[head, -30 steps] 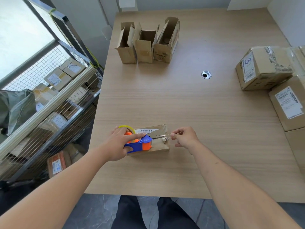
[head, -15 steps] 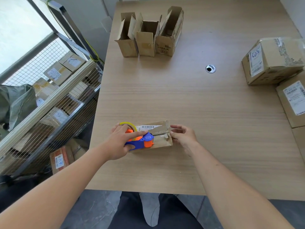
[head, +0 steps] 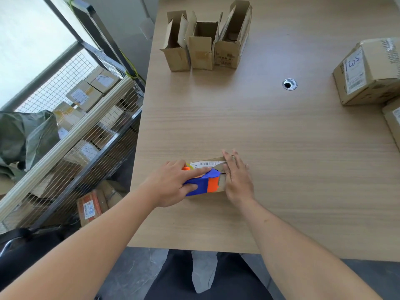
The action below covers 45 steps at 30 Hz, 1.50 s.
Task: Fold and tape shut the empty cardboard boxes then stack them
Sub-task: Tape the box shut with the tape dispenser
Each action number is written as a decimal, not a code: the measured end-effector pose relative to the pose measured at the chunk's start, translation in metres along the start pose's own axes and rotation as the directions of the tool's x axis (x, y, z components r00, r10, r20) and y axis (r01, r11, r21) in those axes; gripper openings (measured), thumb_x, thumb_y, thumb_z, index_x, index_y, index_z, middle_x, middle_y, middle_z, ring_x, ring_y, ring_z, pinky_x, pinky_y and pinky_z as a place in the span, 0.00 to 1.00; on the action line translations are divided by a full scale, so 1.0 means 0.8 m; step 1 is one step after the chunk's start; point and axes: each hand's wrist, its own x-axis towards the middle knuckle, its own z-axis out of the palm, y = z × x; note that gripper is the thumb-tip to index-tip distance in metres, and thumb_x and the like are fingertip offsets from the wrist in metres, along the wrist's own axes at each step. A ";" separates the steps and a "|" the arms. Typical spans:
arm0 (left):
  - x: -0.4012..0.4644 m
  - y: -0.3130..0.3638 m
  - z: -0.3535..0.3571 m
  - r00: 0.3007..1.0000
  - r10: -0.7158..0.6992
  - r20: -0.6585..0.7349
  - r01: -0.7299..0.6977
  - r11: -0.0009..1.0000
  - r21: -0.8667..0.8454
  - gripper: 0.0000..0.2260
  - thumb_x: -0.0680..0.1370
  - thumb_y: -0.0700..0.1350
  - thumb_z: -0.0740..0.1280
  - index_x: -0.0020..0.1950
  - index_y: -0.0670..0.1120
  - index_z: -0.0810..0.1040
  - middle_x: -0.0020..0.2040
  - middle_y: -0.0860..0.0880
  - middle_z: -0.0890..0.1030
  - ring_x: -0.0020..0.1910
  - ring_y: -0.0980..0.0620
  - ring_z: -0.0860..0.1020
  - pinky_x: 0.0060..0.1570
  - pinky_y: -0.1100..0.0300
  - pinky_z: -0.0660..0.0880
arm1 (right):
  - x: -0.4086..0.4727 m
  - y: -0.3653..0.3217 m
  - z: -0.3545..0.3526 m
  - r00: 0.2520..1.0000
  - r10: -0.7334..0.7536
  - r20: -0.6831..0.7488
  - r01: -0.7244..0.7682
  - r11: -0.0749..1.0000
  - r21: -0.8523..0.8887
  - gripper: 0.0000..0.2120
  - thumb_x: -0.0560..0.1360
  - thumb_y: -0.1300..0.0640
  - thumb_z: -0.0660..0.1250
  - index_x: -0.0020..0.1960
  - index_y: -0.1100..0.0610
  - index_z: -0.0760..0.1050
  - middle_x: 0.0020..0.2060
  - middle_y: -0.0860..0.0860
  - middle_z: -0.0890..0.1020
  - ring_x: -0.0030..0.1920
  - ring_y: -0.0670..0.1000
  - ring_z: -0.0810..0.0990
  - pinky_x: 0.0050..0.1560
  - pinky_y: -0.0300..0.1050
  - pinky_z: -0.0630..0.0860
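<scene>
Counter: a pale wood-grain counter [head: 270, 131] fills most of the view; its near edge runs just in front of the person's dark trousers, and a round metal cable hole [head: 289, 84] sits right of centre.
Box in work: a small flat cardboard box [head: 211, 164] with a barcode label lies near the counter's front edge, between the two hands.
Left grip: the left hand [head: 173, 184] is curled round a blue and orange tape dispenser [head: 205, 184] that rests on top of the box, forefinger stretched along it.
Right grip: the right hand [head: 237, 176] lies flat with fingers straight and spread, pressing on the box's right end, just beside the dispenser's orange nose.
Far edge: three open boxes [head: 202, 50] stand upright side by side, flaps up, touching each other.
Right edge: a taped parcel [head: 368, 72] with a white label sits at the counter's right side, with another carton [head: 392, 120] just in front of it, cut off by the frame.
Room, left: a metal wire rack [head: 71, 131] beside the counter holds labelled parcels; a bright window is behind it and a grey-green bag [head: 23, 135] lies against the rack.
Floor: grey floor [head: 134, 271] shows below the counter's edge.
</scene>
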 end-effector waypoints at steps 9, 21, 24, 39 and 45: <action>-0.034 -0.078 -0.033 0.981 -0.071 0.183 0.127 0.940 -0.317 0.23 0.85 0.52 0.61 0.75 0.73 0.62 0.67 0.63 0.74 0.65 0.57 0.72 0.66 0.54 0.67 | 0.007 -0.005 -0.004 0.998 0.045 0.047 -0.039 0.992 -0.117 0.22 0.86 0.45 0.46 0.80 0.33 0.54 0.82 0.45 0.54 0.82 0.52 0.50 0.81 0.52 0.43; -0.049 -0.157 0.011 0.943 -0.089 0.319 0.268 0.770 -0.579 0.22 0.78 0.57 0.62 0.70 0.76 0.68 0.68 0.70 0.74 0.70 0.61 0.72 0.74 0.48 0.65 | -0.002 -0.031 -0.005 0.993 0.052 -0.104 -0.086 0.929 -0.360 0.22 0.86 0.46 0.53 0.79 0.37 0.59 0.81 0.50 0.57 0.72 0.58 0.66 0.66 0.57 0.72; -0.045 -0.155 0.018 0.951 -0.059 0.304 0.241 0.758 -0.606 0.21 0.81 0.55 0.62 0.70 0.76 0.67 0.68 0.69 0.75 0.69 0.61 0.72 0.74 0.48 0.66 | -0.015 -0.052 0.015 0.969 -0.098 -0.228 -0.040 0.844 -0.535 0.30 0.77 0.64 0.69 0.77 0.55 0.67 0.77 0.62 0.62 0.68 0.65 0.71 0.63 0.60 0.73; -0.049 -0.163 0.026 0.969 0.141 0.202 0.005 0.808 -0.589 0.26 0.86 0.47 0.58 0.74 0.78 0.58 0.71 0.61 0.71 0.71 0.55 0.69 0.74 0.47 0.64 | -0.038 -0.069 0.072 0.998 -0.036 -0.059 -0.003 0.827 -0.562 0.37 0.80 0.29 0.44 0.84 0.45 0.41 0.82 0.53 0.38 0.82 0.54 0.38 0.81 0.59 0.44; -0.056 -0.183 0.026 0.972 0.139 0.189 -0.015 0.842 -0.539 0.26 0.86 0.48 0.57 0.74 0.79 0.57 0.70 0.56 0.73 0.68 0.53 0.71 0.72 0.46 0.65 | -0.037 -0.074 0.067 1.000 -0.003 -0.020 -0.009 0.824 -0.567 0.38 0.79 0.28 0.40 0.82 0.43 0.34 0.81 0.51 0.31 0.81 0.52 0.31 0.81 0.57 0.39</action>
